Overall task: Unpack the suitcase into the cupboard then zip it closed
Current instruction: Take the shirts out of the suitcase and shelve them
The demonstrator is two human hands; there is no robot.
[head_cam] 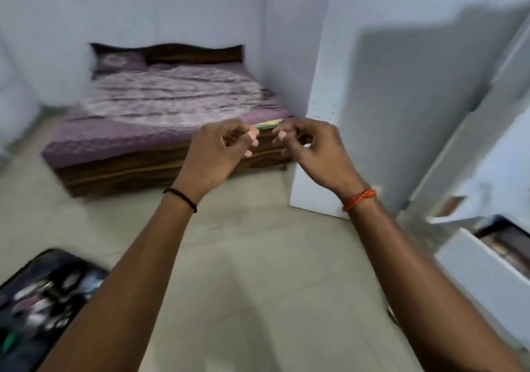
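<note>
The black suitcase (40, 300) lies open on the floor at the bottom left, with blurred clothes and small items inside. The white cupboard (484, 268) stands at the right edge, and its tall white door (338, 90) swings out into the room. My left hand (218, 153) and my right hand (312, 147) are raised side by side in mid-air between the suitcase and the cupboard. Their fingers are loosely curled towards each other and hold nothing I can make out. A thin green and cream strip (268, 125) shows behind the fingertips at the bed's corner.
A low wooden bed (160, 119) with a purple patterned cover fills the far corner, and its near right end touches the cupboard door. Pale tiled floor (243, 271) stretches between me, the bed and the suitcase. White walls close the room.
</note>
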